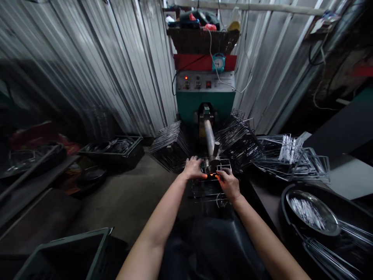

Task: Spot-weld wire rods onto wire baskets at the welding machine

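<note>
My left hand (193, 168) grips the left side of a thin metal wire frame (225, 162), its thumb reaching in toward the middle. On the other side my right hand (229, 184) is closed, thumb and fingertips pinched at the frame's near edge. A small orange glow lights up between my fingertips, right under the tip of a spot welder (209, 136). The welder's grey arm slants down toward me from a green cabinet (186, 101). Whether a separate small wire sits in my right fingers is too dark to tell.
Stacked wire frames (170, 146) stand left of the welder, with another stack (240, 146) on its right. At right, a steel bowl (329, 229) holds short metal rods. A green crate (96, 233) is at lower left; a tray of metal parts (136, 144) lies further back.
</note>
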A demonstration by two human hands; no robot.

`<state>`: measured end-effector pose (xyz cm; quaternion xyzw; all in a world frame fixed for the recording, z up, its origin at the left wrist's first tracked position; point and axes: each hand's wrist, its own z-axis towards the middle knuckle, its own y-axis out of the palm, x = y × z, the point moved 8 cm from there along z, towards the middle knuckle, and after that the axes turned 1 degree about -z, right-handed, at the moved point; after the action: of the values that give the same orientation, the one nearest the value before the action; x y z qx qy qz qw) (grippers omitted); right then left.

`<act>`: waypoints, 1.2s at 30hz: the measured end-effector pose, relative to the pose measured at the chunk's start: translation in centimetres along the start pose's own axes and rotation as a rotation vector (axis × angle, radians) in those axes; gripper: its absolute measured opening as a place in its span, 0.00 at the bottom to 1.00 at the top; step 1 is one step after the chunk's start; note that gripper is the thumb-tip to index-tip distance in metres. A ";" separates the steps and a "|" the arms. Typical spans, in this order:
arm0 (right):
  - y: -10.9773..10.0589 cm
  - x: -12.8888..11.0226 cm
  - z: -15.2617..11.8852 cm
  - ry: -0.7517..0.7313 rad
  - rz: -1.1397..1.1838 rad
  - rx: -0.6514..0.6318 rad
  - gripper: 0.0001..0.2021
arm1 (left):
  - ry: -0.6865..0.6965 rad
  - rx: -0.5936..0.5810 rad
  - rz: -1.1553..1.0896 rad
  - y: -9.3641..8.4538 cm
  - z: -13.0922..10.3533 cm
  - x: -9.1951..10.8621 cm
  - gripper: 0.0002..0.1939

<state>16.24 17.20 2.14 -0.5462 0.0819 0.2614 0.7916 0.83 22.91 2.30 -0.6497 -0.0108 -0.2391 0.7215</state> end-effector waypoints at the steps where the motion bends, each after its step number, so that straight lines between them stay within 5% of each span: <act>1: -0.6 0.5 -1.0 0.014 0.101 0.055 0.15 | 0.004 -0.013 -0.012 0.0 -0.1 -0.1 0.40; 4: -0.5 3.7 -6.2 0.116 0.371 0.137 0.17 | 0.019 -0.029 -0.148 0.1 -1.1 -1.4 0.49; 9: 4.7 11.8 -16.4 0.588 0.738 0.102 0.19 | -0.099 0.121 -0.669 3.2 -3.9 -6.3 0.60; 12: 6.7 14.2 -18.1 0.867 1.120 0.186 0.16 | -0.101 0.174 -0.950 6.6 -4.7 -7.3 0.56; 15: 6.8 13.7 -16.4 0.959 1.441 0.153 0.12 | -0.124 0.258 -1.021 8.0 -4.9 -7.4 0.50; 19: 4.7 12.5 -15.0 0.930 1.560 0.084 0.09 | -0.151 0.285 -0.982 6.9 -5.5 -6.8 0.45; 23: 3.4 12.9 -16.4 0.938 1.510 0.183 0.09 | -0.160 0.295 -0.932 4.2 -7.3 -6.4 0.45; 28: 2.5 14.3 -19.4 0.784 1.024 0.296 0.14 | 0.004 0.195 -0.885 2.0 -10.3 -4.0 0.46; 33: 2.2 11.6 -19.3 0.390 0.523 -0.025 0.13 | 0.119 0.173 -0.525 -0.3 -12.4 0.7 0.42; 36: -0.4 8.1 -16.8 0.265 0.460 -0.111 0.14 | 0.175 0.125 -0.188 -1.5 -12.1 4.3 0.42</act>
<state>25.97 4.50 -7.42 -0.5853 0.2923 0.3647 0.6625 0.58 10.03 3.20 -0.5765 -0.0238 -0.3603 0.7330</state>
